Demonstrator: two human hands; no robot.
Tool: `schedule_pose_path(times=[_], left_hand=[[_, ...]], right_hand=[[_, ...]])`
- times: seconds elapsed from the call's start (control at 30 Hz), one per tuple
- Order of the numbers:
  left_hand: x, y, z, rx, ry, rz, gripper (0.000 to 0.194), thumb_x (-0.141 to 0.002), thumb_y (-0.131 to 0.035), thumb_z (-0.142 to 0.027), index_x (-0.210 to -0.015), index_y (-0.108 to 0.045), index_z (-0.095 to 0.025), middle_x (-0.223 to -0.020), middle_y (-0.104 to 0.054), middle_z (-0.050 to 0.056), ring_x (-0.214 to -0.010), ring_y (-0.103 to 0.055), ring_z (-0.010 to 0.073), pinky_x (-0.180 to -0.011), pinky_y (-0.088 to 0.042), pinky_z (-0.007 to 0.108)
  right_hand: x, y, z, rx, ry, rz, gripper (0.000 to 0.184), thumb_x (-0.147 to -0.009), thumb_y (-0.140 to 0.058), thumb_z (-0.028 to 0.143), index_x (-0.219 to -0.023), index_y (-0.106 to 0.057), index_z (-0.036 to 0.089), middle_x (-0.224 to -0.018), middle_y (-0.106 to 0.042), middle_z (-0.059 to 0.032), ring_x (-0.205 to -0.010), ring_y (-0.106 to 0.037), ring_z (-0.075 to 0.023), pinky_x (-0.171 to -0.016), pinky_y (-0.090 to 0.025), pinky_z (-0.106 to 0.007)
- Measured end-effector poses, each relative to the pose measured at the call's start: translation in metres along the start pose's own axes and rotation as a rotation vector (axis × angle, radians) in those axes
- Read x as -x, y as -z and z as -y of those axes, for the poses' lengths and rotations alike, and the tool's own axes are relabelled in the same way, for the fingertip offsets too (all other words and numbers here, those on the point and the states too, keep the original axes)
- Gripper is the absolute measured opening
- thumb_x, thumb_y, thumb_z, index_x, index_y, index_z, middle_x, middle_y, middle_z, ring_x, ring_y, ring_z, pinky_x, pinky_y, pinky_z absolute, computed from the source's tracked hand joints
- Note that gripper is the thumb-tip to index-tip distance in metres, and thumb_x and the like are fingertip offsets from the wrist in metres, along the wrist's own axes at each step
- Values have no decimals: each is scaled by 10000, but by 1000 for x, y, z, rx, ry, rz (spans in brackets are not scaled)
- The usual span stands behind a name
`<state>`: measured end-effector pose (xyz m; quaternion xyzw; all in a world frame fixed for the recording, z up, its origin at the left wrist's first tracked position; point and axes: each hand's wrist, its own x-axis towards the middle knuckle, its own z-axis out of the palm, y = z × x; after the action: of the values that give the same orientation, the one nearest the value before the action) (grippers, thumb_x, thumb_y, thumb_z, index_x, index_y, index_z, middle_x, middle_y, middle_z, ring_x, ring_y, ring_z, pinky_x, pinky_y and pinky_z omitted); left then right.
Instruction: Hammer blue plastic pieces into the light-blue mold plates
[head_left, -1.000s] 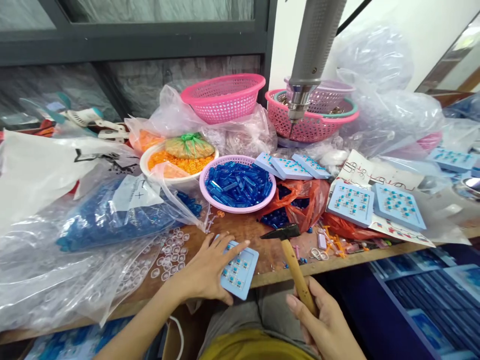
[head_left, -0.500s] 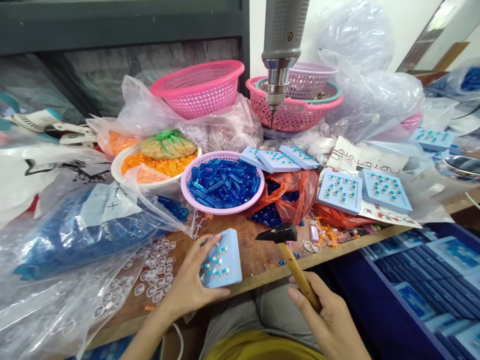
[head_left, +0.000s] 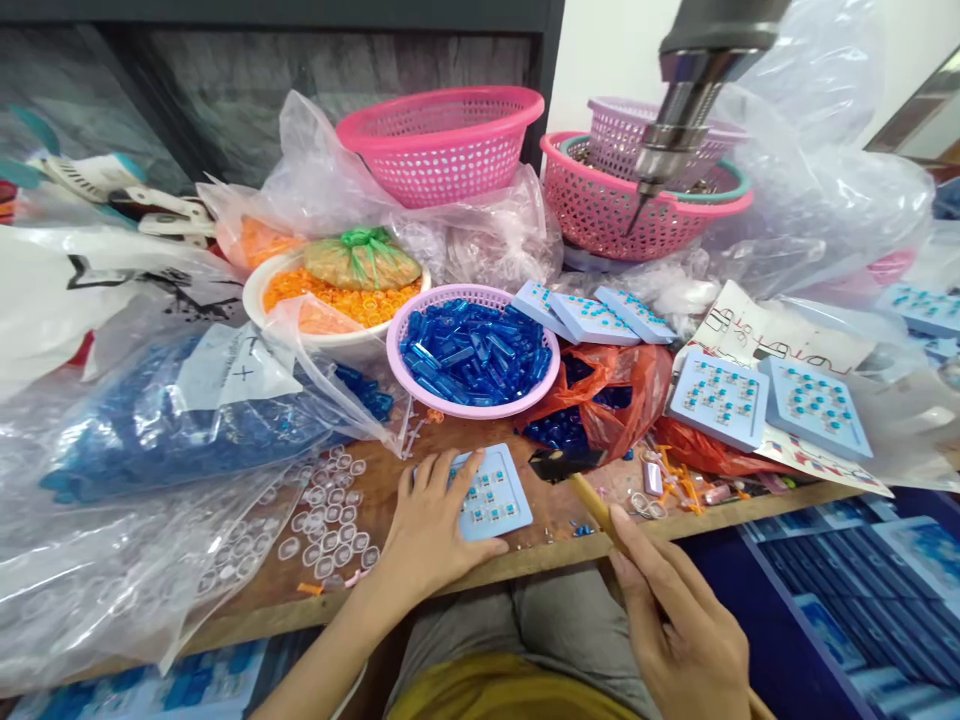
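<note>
On the wooden workbench, a light blue square panel (head_left: 504,496) with small turquoise-and-white pieces set in rows lies flat. My left hand (head_left: 431,515) grips its left side, fingers across the top and thumb along the near edge. A hammer (head_left: 592,500) with a black head and wooden handle is in my right hand (head_left: 675,610), fingers closed round the handle. The hammer head hangs just right of the panel, apart from it. My right palm hides part of the handle.
A lilac basket (head_left: 472,402) of blue plastic pieces stands behind the panel. Similar panels (head_left: 718,398) lie to the right. A screwdriver tool (head_left: 675,130) hangs overhead. Loose clear rings (head_left: 330,520) lie left. A blue crate (head_left: 780,600) of panels stands at right.
The panel has gone from tilted up in my left hand to flat on the bench. My right hand has shifted its grip forward along the hammer handle. The view has turned slightly left.
</note>
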<state>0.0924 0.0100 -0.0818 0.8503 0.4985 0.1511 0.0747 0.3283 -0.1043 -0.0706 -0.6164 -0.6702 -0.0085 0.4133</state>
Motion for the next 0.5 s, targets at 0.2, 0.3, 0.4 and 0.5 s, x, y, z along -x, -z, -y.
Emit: schedule_pose_path(times=[0.2, 0.3, 0.4, 0.5], left_hand=[[-1, -1, -5, 29, 42, 7, 985, -646, -849, -590, -1493, -465, -267, -1422, -528, 155, -1264, -466, 403, -1055, -375, 581], [-1, 1, -7, 36, 40, 1, 972, -649, -844, -594, -1485, -476, -264, -1413, -535, 157, -1257, -470, 400, -1052, -374, 584], [-2, 2, -9, 43, 46, 3, 961, -647, -844, -573, -1479, -487, -250, -1408, -540, 164, -1258, -475, 403, -1056, -373, 598], [-3, 3, -8, 81, 55, 4, 952, -618, -868, -510, -1458, -511, -242, -1392, -549, 162, -1251, -491, 406, -1066, -375, 618]], right_hand=[[-5, -7, -9, 164, 120, 104, 490, -960, -483, 67, -1387, -619, 264, -1081, -768, -41, -861, -767, -143, -699, -556, -198], [-3, -9, -11, 140, 106, 80, 543, -963, -514, 57, -1439, -559, 313, -1118, -754, -22, -921, -756, -117, -793, -541, -186], [-2, -12, -8, 101, 77, 60, 552, -979, -506, 61, -1466, -525, 320, -1168, -745, -28, -976, -744, -108, -847, -529, -182], [-6, -12, -6, 61, 61, 99, 423, -1002, -489, 127, -1386, -614, 254, -1118, -767, -38, -907, -759, -104, -777, -548, -151]])
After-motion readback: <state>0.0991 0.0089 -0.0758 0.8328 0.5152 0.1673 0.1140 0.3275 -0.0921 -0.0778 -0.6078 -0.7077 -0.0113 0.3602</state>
